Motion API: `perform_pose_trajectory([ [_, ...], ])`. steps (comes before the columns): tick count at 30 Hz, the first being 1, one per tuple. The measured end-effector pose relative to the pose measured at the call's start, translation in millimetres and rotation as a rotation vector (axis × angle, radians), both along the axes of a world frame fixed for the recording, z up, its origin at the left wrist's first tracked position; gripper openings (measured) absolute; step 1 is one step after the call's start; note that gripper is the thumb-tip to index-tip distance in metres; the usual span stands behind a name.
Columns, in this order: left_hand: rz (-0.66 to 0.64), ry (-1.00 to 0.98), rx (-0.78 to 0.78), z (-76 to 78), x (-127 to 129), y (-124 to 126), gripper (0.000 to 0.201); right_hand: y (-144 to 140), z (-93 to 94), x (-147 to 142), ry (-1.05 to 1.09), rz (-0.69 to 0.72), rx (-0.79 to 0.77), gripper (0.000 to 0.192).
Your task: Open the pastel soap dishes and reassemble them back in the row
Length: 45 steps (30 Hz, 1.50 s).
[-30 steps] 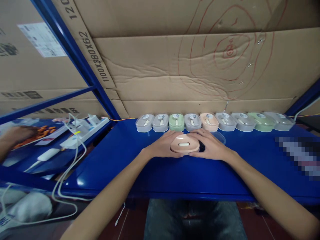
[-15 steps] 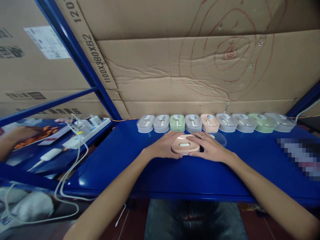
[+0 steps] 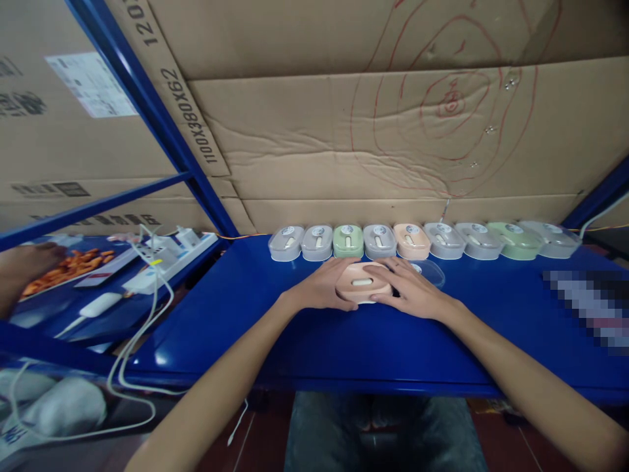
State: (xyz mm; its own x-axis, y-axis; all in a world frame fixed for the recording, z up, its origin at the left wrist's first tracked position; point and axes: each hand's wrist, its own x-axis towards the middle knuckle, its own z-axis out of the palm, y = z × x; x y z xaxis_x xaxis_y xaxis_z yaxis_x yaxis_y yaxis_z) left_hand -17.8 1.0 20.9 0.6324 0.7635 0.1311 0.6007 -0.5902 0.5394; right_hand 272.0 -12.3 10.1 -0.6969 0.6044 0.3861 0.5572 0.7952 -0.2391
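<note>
Pink box (image 3: 362, 286), nine boxes (image 3: 413, 240) behind

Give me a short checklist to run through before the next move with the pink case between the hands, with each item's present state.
1. Both hands on the piece: ok. The left hand and right hand flank the pink case.
2. Case supported: ok. It sits on the blue table, just in front of the row.
3. Grip closed firmly: cannot tell. Fingers wrap the sides, but pressure does not show.
4. Row behind in order: ok. The row of cases stands side by side along the cardboard wall.
5. Clear lid out of the way: cannot tell. It lies just behind the right hand.
6. White cables clear of the hands: ok. They hang off to the left.
</note>
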Motion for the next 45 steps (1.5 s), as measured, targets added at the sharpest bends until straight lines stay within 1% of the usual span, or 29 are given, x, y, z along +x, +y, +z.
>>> perform_pose_trajectory([
  [5,0.020,0.004,0.008,3.2,0,-1,0.118,-3,0.4,-3,0.019,0.003,0.020,0.059],
  [11,0.053,0.014,-0.016,4.9,0,-3,0.121,-7,1.2,-4,0.037,0.013,0.031,0.051],
  [16,0.013,-0.019,0.036,7.5,0,-3,0.109,-8,3.9,-4,0.068,0.037,0.063,0.051],
  [23,0.029,-0.009,0.019,5.3,-2,-2,0.132,-6,2.5,-2,0.104,0.013,0.062,0.051],
  [27,0.046,-0.029,0.015,3.7,-4,-1,0.138,-4,6.4,0,0.135,-0.028,0.065,0.048],
  [31,0.065,-0.057,0.029,2.9,-4,2,0.140,-2,12.1,5,0.230,-0.060,0.087,0.044],
  [35,0.045,-0.062,0.070,1.4,-5,5,0.129,-3,16.6,8,0.300,-0.047,0.113,0.040],
  [38,0.043,-0.007,0.099,-1.5,-7,8,0.117,-7,18.9,6,0.338,0.027,0.125,0.040],
  [41,0.004,0.016,0.130,-4.4,-9,12,0.097,-11,19.0,3,0.344,0.114,0.102,0.040],
  [45,-0.045,0.022,0.159,-4.3,-9,14,0.070,-15,15.7,-1,0.311,0.182,0.049,0.043],
])
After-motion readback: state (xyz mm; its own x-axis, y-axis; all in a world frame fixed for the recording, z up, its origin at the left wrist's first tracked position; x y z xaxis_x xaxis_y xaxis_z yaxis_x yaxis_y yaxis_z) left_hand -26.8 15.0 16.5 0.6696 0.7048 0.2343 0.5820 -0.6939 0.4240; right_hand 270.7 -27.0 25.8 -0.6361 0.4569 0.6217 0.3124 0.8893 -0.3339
